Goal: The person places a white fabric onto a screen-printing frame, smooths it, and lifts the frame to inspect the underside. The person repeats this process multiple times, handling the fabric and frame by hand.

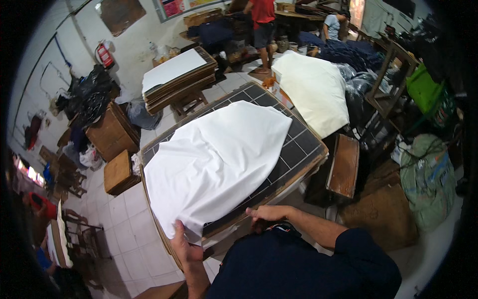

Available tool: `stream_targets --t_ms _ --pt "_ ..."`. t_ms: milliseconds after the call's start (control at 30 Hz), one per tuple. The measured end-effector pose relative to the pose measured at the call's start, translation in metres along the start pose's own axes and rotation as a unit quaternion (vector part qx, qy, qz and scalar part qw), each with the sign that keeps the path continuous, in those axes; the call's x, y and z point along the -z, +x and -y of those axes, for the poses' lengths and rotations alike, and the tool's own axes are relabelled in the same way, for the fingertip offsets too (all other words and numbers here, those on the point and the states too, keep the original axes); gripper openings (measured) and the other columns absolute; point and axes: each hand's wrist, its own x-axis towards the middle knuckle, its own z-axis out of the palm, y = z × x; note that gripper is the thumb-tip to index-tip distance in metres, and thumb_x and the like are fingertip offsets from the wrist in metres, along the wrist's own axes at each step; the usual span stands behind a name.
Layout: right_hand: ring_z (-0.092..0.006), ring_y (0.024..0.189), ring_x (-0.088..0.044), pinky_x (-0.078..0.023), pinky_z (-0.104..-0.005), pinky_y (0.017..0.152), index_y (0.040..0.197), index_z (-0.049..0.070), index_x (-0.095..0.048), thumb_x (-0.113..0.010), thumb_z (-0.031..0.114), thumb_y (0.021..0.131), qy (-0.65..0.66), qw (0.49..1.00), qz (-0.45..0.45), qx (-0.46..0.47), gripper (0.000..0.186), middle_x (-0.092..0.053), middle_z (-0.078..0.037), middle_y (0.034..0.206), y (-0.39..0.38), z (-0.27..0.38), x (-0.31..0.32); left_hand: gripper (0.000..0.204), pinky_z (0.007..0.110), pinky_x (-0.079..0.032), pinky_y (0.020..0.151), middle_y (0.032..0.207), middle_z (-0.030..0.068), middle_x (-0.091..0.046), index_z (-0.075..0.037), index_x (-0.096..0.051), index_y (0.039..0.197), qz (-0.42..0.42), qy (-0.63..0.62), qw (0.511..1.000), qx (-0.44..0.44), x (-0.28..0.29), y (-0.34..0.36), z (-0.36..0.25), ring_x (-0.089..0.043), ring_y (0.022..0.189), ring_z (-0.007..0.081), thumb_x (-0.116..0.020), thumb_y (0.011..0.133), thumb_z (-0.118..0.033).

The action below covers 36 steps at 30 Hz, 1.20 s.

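On the gridded tabletop [298,145], the cloth [219,154] is spread rumpled, long axis eight to two; its edge is pinched by the nearer left hand [186,247], bulk toward one o'clock; the right hand [270,213] is curled, its hold hidden.

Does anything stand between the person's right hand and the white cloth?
Nothing visible does: only a bare strip of the dark, white-lined board lies between the right hand and the white cloth. The left hand is at the cloth's near corner.
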Motion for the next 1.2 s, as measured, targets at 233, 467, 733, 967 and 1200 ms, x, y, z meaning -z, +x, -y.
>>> stream_targets --t_ms 233,467,733,967,1200 --pt "-0.0287 0.123 -0.054 -0.042 -0.0456 0.105 0.138 0.006 -0.048 -0.061 0.051 0.093 0.621 0.642 -0.208 0.398 0.065 -0.058 -0.011 0.133 0.077 0.007 0.136 0.039 0.031 -0.056 0.063 0.104 0.0074 -0.066 -0.007 -0.057 0.119 -0.017 -0.017 0.998 -0.055 -0.042 0.001 -0.063 -0.067 0.085 0.0190 -0.052 0.101 -0.040" --pt "-0.0259 0.107 -0.065 -0.052 -0.0414 0.096 0.123 0.001 -0.059 -0.067 0.027 0.091 0.551 0.715 -0.279 0.329 0.042 -0.067 -0.011 0.117 0.036 -0.028 0.286 0.047 0.039 -0.048 0.095 0.113 0.0119 -0.064 -0.001 -0.058 0.117 -0.162 0.078 0.956 -0.231 0.014 0.007 -0.080 -0.062 0.106 0.0237 -0.050 0.102 -0.045" --pt "-0.0368 0.122 -0.054 -0.038 -0.0482 0.108 0.133 -0.005 -0.050 -0.053 0.036 0.097 0.406 0.741 -0.283 0.454 0.055 -0.058 -0.020 0.131 -0.129 -0.043 0.374 0.035 0.034 -0.054 0.077 0.099 0.0078 -0.065 -0.002 -0.061 0.113 -0.265 0.204 0.894 -0.298 0.074 -0.005 -0.125 -0.063 0.087 0.0187 -0.064 0.097 -0.032" --pt "-0.0266 0.110 -0.062 -0.049 -0.0409 0.098 0.125 -0.002 -0.057 -0.061 0.019 0.096 0.335 0.828 -0.283 0.350 0.036 -0.064 -0.014 0.121 -0.077 0.102 0.462 0.036 0.033 -0.052 0.083 0.102 0.0045 -0.065 -0.005 -0.060 0.109 -0.107 0.220 0.960 -0.135 -0.008 0.221 -0.144 -0.063 0.092 0.0149 -0.064 0.096 -0.038" --pt "-0.0287 0.117 -0.061 -0.047 -0.0406 0.105 0.124 -0.001 -0.061 -0.059 0.021 0.098 0.362 0.665 -0.250 0.604 0.034 -0.063 -0.016 0.127 -0.103 0.172 0.486 0.025 0.031 -0.055 0.080 0.104 0.0066 -0.068 -0.002 -0.064 0.110 -0.031 -0.001 0.899 -0.437 -0.124 0.282 -0.196 -0.066 0.093 0.0147 -0.067 0.095 -0.022"
